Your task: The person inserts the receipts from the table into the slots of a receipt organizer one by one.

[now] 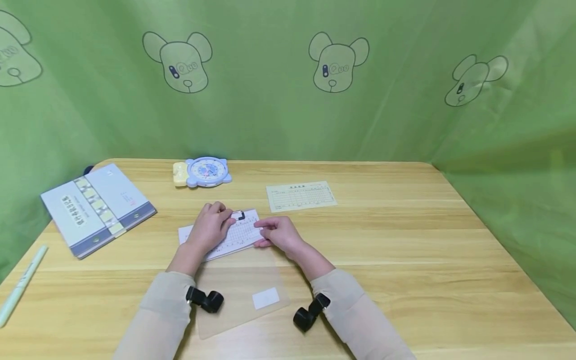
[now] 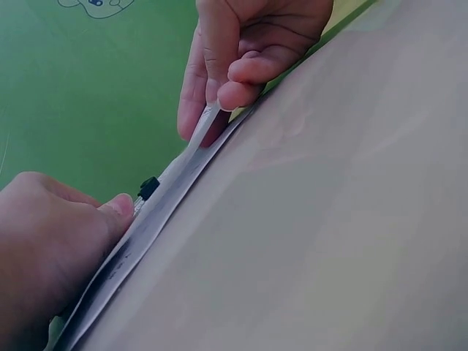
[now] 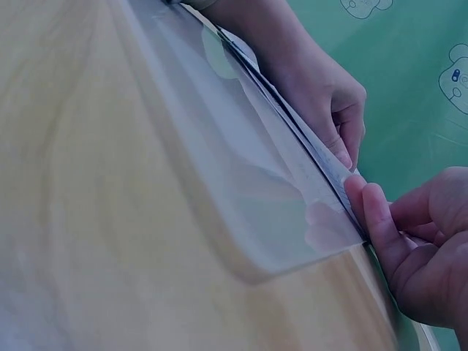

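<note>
A stack of printed form sheets (image 1: 238, 236) is tilted up over a clear plastic folder (image 1: 234, 287), which bears a white label (image 1: 265, 298). On the stack's upper edge sits a small black binder clip (image 1: 241, 216) with wire handles. My left hand (image 1: 209, 227) pinches the clip's handle at the top edge, its thumb close by the black part (image 2: 149, 187) in the left wrist view. At the stack's right end, my right hand (image 1: 281, 233) pinches the papers between thumb and fingers. In the right wrist view, the folder (image 3: 241, 197) hangs below the sheets.
A pale green form slip (image 1: 301, 196) lies beyond my right hand. Far left are a grey-blue binder (image 1: 96, 207) and a mint pen (image 1: 22, 287). A blue toy clock (image 1: 207, 172) stands at the back edge, before a green curtain (image 1: 261, 125).
</note>
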### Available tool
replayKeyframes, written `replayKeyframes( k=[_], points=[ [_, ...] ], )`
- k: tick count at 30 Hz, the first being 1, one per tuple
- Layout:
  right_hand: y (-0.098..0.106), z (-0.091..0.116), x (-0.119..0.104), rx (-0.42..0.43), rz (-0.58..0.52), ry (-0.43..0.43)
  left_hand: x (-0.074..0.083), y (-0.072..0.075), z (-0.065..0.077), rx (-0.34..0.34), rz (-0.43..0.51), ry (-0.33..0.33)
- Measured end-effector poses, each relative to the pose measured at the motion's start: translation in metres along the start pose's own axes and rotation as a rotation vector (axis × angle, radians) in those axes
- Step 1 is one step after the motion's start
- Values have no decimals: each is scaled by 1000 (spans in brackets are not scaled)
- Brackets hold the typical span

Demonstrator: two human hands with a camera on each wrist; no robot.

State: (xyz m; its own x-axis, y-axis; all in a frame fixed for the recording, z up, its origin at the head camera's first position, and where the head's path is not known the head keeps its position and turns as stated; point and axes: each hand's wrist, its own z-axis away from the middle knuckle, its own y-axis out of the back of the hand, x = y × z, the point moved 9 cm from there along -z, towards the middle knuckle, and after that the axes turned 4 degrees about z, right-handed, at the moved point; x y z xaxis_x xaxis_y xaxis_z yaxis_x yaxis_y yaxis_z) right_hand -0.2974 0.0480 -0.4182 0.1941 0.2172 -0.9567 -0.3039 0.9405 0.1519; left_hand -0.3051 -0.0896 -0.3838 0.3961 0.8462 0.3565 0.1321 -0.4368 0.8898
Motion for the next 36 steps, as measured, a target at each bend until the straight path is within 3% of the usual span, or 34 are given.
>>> replayKeyframes(
  k=[8,12,19,27,36],
  points=[
    [0,1,-3,-33,26,18,-5,-1,1,9,34,24],
    [14,1,-7,-49,73,25,-9,-1,2,22,82,54],
    [71,-14,-27,50,192,80,-11,5,3,78,132,71],
    [153,-35,-38,324,368,112,-13,4,2,72,158,101],
    [188,-45,-18,389,506,-13,-13,4,1,81,165,97]
  ],
)
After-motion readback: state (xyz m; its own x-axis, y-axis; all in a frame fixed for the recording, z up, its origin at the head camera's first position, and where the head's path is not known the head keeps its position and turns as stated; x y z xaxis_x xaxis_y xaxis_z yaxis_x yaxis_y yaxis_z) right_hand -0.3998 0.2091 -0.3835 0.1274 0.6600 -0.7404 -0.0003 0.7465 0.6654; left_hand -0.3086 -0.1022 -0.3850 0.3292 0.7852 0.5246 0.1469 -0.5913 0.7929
